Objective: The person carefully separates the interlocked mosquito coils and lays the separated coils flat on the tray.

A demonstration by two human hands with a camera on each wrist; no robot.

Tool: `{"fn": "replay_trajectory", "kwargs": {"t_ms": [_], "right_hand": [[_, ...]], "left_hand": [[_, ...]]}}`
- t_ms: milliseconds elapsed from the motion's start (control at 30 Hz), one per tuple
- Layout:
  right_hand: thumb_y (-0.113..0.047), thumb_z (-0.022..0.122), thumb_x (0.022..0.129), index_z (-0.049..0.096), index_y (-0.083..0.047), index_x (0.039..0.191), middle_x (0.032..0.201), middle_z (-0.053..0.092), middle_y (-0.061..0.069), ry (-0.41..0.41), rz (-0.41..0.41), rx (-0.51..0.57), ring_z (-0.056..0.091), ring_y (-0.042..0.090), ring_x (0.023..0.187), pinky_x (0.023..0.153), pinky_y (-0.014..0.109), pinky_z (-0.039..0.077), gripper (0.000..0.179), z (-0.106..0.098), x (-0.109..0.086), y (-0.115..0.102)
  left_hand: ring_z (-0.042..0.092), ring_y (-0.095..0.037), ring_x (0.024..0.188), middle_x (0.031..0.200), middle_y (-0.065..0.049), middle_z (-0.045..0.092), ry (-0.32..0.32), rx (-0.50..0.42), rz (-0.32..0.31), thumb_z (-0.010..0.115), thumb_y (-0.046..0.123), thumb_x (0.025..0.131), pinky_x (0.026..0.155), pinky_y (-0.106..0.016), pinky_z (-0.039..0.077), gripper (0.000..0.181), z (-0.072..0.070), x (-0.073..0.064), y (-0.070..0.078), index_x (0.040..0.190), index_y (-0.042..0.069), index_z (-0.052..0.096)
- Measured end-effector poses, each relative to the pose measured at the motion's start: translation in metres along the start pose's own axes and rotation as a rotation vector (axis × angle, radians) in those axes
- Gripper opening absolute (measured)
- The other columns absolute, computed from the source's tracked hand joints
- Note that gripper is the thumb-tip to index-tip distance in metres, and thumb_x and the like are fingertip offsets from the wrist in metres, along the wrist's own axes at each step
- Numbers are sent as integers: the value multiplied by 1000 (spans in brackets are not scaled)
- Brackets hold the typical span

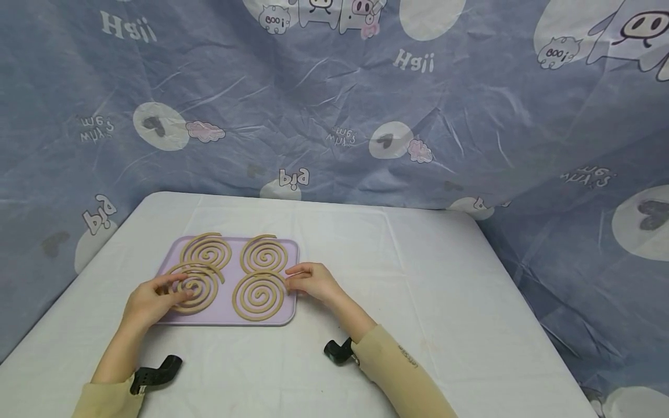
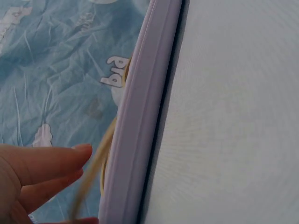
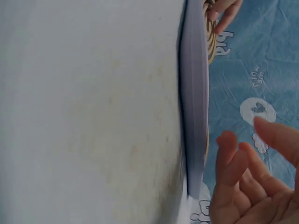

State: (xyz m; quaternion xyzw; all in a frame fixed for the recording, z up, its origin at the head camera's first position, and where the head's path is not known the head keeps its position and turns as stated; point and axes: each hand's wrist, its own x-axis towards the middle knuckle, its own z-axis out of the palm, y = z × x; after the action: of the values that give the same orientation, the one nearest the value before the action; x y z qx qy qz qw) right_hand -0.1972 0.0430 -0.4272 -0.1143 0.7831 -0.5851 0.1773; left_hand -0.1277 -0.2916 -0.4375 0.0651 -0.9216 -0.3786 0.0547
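Observation:
A purple tray (image 1: 226, 310) bears several tan spiral mosquito coils. My left hand (image 1: 148, 301) reaches over the tray's left side and pinches the front left coil (image 1: 193, 285) between thumb and fingers. That coil overlaps the back left coil (image 1: 208, 255); in the left wrist view its edge (image 2: 96, 163) slants up from behind the tray rim. My right hand (image 1: 313, 281) is at the tray's right edge, fingertips beside the front right coil (image 1: 259, 295), thumb and fingers apart with nothing between them. Behind that coil lies the back right coil (image 1: 265, 257).
The tray lies on a table with a white cloth (image 1: 418, 290). A blue patterned curtain (image 1: 313, 104) hangs behind and beside the table. Black wrist mounts (image 1: 157, 374) stick out at both sleeves. Something white (image 1: 635, 402) stands at the lower right corner.

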Motion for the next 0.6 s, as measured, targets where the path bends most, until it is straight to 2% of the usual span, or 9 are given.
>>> {"fn": "replay_trajectory", "kwargs": {"t_ms": [67,167,267,367,500,600], "right_hand": [[-9,68,84,63,4,114,95,70,12,-17,-10,-25,68,24,82,73,38,54,34,-4,-5,-4],[-14,68,85,62,2,117,98,70,10,-27,-34,-65,67,23,84,78,42,53,36,-12,-13,-7],[-17,68,86,61,0,119,102,69,9,-35,-68,-96,66,20,87,80,42,53,38,-21,-21,-11],[-21,68,86,62,-5,119,106,68,6,-26,-114,-152,64,16,91,81,37,52,37,-32,-30,-15],[-26,68,86,65,-15,117,107,68,1,34,-176,-273,62,13,92,80,32,50,33,-49,-43,-22],[-26,68,86,65,-19,116,109,67,0,76,-211,-340,62,12,89,77,32,50,31,-61,-52,-27]], "left_hand": [[53,-44,96,106,-29,59,-10,22,-7,71,38,82,74,-48,43,56,-3,0,2,123,2,59],[39,-56,116,129,-36,43,-19,43,-11,66,39,86,87,-63,35,56,-6,0,5,126,1,56],[38,-56,117,132,-35,41,-9,21,0,62,39,89,90,-64,33,55,-8,3,11,127,1,55],[41,-53,117,130,-33,46,4,-38,36,62,39,89,90,-63,34,54,-8,6,21,128,2,55],[43,-49,118,126,-31,50,-47,-114,77,60,41,90,91,-61,36,57,-6,12,43,134,4,51],[49,-45,115,126,-28,52,-60,-160,149,59,38,91,89,-56,42,54,0,15,64,134,7,51]]}}
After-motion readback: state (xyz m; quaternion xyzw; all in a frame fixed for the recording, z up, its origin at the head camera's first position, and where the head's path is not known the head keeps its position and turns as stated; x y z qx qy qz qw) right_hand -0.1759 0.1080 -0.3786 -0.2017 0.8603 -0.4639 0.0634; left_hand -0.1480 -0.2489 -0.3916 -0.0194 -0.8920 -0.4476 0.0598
